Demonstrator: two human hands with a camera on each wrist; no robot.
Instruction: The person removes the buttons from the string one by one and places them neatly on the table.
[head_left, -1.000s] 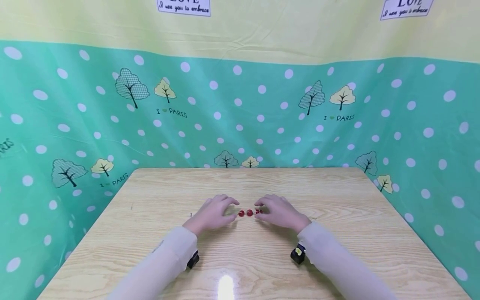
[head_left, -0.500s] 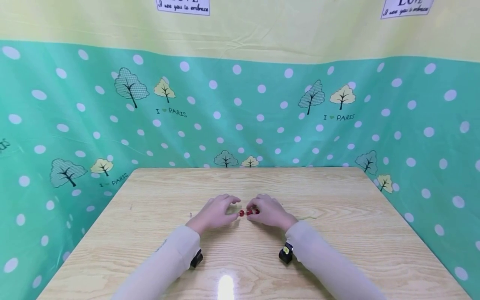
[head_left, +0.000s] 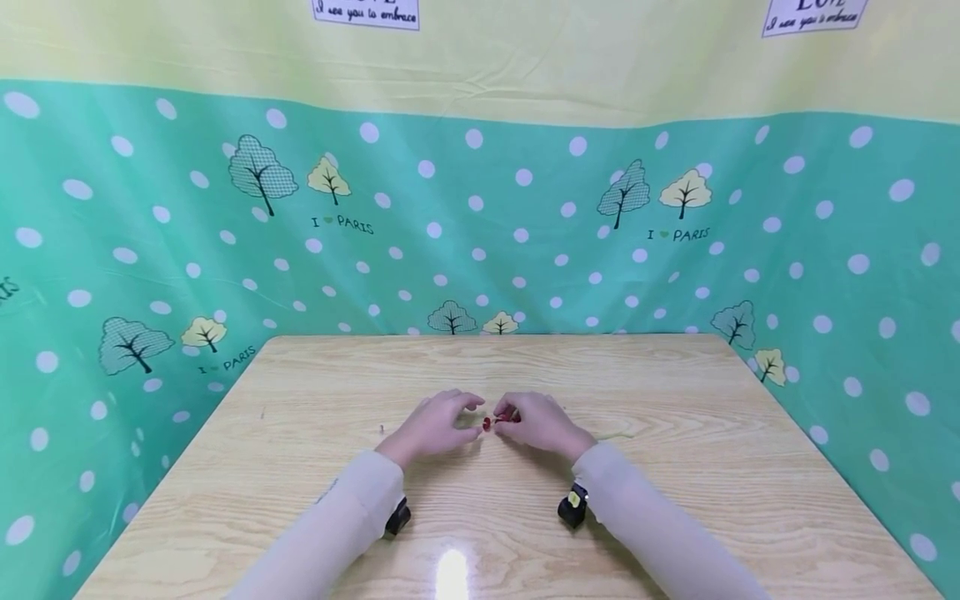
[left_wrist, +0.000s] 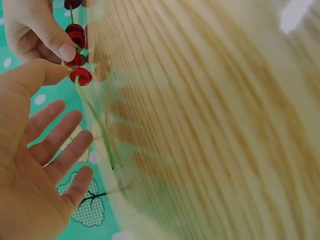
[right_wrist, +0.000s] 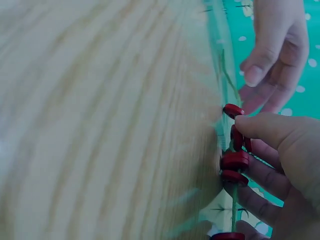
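Observation:
Red disc-shaped beads (left_wrist: 81, 76) are threaded on a thin green string (left_wrist: 104, 127) lying across the middle of the table. My right hand (head_left: 542, 423) pinches the beads between thumb and fingers; in the right wrist view that hand (right_wrist: 295, 160) has several red beads (right_wrist: 235, 161) at its fingers. My left hand (head_left: 438, 425) is at the left end of the row, beside the endmost bead (head_left: 487, 423). Its fingers are spread loosely in the left wrist view, where the left hand (left_wrist: 42, 165) shows its palm. Whether its thumb touches the bead, I cannot tell.
The pale wood-grain table (head_left: 480, 508) spreads all around the hands. A green, white-dotted cloth (head_left: 480, 225) hangs behind it and at both sides. A length of string (head_left: 615, 435) lies on the table, extending right past the right hand.
My right hand has moved left onto the beads, and its fingers have closed on them. The end bead has turned and shifted slightly. My left hand has drifted a little to the right.

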